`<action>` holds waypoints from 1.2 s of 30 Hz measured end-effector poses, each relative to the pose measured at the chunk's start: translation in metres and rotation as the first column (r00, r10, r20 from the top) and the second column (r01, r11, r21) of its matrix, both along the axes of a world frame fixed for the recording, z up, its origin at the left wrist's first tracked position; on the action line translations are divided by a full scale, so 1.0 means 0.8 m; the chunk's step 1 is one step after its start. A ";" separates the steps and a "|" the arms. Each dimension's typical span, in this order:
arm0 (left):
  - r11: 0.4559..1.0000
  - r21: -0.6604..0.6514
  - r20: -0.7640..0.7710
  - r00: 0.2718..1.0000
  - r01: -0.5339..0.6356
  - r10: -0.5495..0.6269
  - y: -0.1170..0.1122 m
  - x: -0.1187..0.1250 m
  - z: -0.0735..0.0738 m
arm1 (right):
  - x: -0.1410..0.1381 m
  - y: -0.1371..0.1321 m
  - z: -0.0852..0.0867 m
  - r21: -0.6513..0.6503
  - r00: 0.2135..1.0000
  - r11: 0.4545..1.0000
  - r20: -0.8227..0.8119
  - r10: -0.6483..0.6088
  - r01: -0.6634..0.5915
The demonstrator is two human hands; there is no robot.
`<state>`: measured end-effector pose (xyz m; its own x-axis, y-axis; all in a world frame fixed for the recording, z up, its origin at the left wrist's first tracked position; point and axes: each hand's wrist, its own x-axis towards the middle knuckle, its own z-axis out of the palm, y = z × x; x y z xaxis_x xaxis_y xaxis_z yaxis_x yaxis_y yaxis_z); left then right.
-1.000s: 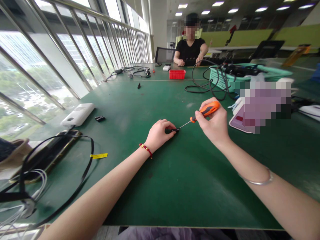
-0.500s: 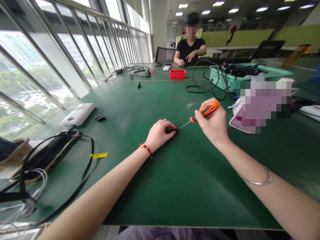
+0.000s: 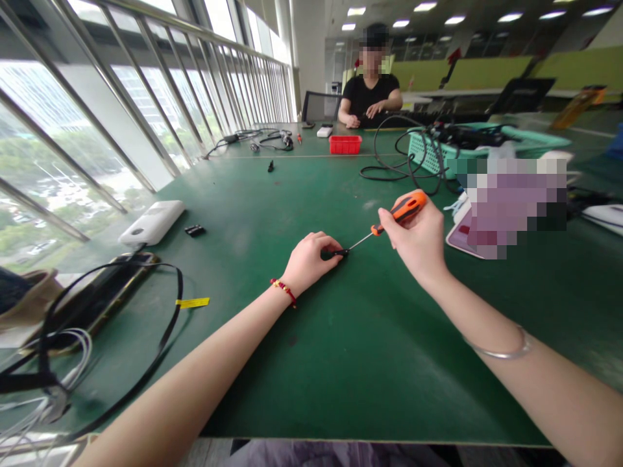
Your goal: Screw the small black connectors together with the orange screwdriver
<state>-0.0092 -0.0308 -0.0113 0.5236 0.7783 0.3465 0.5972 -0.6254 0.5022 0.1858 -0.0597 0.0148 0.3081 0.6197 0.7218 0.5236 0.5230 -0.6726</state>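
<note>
My left hand [image 3: 307,261] rests on the green table [image 3: 341,337] with its fingers closed on a small black part [image 3: 335,253]. My right hand [image 3: 419,241] grips an orange-and-black screwdriver [image 3: 402,210] by the handle. The thin metal shaft slants down to the left and its tip meets the small black part beside my left fingertips. Most of the part is hidden under my left hand.
A white box [image 3: 152,222] and a small black piece [image 3: 194,229] lie at the left. Black cables [image 3: 121,337] loop at the near left. A red tray [image 3: 345,144], a teal basket [image 3: 467,146] with cables and a seated person [image 3: 370,97] are at the far end.
My right hand has turned the screwdriver handle slightly and lifted it a little. The person at the far end has moved a hand. My left hand stays put.
</note>
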 end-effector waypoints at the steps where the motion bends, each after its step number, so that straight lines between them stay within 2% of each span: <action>1: 1.000 0.002 0.001 1.000 0.002 -0.002 0.000 0.000 0.000 | -0.002 -0.003 0.003 -0.011 1.000 1.000 0.003 0.008 -0.008; 7: 1.000 0.004 -0.005 1.000 -0.004 0.004 0.000 0.000 0.000 | -0.010 -0.017 0.016 -0.071 0.996 0.996 0.054 0.066 -0.063; 15: 1.000 0.001 -0.007 1.000 -0.002 0.002 -0.001 0.001 0.001 | -0.009 -0.015 0.013 -0.070 0.982 0.980 0.020 0.190 -0.188; 23: 1.000 0.017 -0.013 1.000 0.000 0.000 0.000 0.000 -0.001 | -0.012 -0.020 0.016 -0.179 0.989 0.975 0.048 0.140 -0.130; 27: 1.000 0.022 -0.019 1.000 0.001 -0.001 0.001 0.000 -0.001 | -0.011 -0.019 0.016 -0.112 0.988 0.985 0.061 0.140 -0.132; 31: 1.000 0.021 -0.012 1.000 -0.001 0.001 0.000 0.000 -0.001 | -0.010 -0.016 0.014 -0.075 0.979 0.978 0.036 0.199 -0.196; 36: 1.000 0.021 -0.012 1.000 0.001 0.000 -0.001 0.000 0.001 | -0.014 -0.021 0.018 -0.172 0.986 0.972 0.022 0.165 -0.159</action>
